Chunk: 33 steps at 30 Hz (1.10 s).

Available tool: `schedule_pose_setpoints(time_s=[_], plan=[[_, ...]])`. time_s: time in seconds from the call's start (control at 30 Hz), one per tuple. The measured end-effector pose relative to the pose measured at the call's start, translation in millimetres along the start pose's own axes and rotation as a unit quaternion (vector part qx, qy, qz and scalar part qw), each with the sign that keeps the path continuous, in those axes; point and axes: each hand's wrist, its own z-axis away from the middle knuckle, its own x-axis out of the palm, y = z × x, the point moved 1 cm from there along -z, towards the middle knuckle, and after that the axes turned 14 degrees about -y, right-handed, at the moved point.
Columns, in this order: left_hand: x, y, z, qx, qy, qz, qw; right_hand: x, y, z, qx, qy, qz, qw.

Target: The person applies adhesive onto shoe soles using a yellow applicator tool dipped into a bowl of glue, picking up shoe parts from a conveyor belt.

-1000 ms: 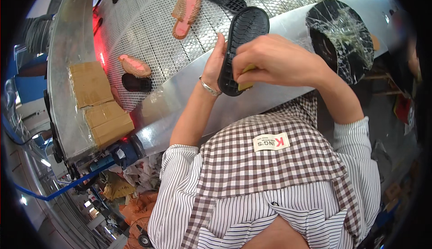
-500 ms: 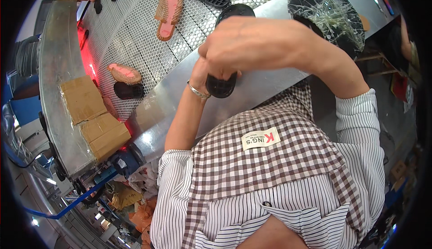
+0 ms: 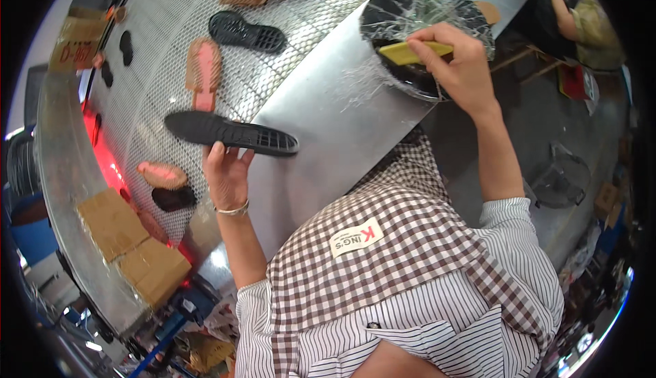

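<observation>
**Hands part: black sole [image 3: 229, 133] swings crosswise, yellow tool [image 3: 413, 52] moves off to the round black pot [image 3: 372, 19]**

Half a second ago the right hand [image 3: 454, 64] covers the sole; now it is well apart, over the pot, thumb and fingers pinching the tool. Its grip on one end leaves the other free above the dark opening; whether that end touches anything inside, I cannot tell.

The left hand [image 3: 229, 170] grasps the sole by its near edge, probably to keep the gridded face clear of fingers. In view, the sole overlaps the heel end of a pink-lined sandal [image 3: 205, 64] on the mesh surface [image 3: 164, 57].

The pot stands on the metal desk [image 3: 307, 112], seemingly within easy reach of the right hand, clear strands trailing over its edge.
</observation>
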Motion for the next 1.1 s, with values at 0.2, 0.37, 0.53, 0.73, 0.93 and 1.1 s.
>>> schedule_pose_setpoints(time_s=[0.2, 0.37, 0.53, 0.73, 0.93, 1.1], plan=[[8.7, -5.4, -6.2, 0.06, 0.056, -0.023, 0.996, 12.5, 24.3, 27.6, 0.125, 0.007, -0.055, 0.991], [-2.3, -10.2, -3.1, 0.044, 0.09, -0.033, 0.994, 9.2, 22.9, 29.9, 0.221, 0.02, -0.129, 0.967], [-1.6, -8.4, 2.0, 0.049, 0.079, -0.025, 0.995, 14.4, 33.3, 31.8, 0.236, 0.036, -0.142, 0.961], [6.5, -19.9, 17.9, 0.078, 0.079, -0.145, 0.983, 18.6, 16.6, 26.7, 0.247, 0.072, -0.34, 0.905], [-2.7, -41.5, 30.4, 0.096, -0.03, -0.576, 0.811, 58.5, -58.5, 1.4, 0.162, 0.029, -0.419, 0.893], [41.9, -40.6, 31.0, 0.18, 0.036, -0.452, 0.873, 89.4, -64.5, -12.6, 0.138, 0.003, -0.487, 0.862]])
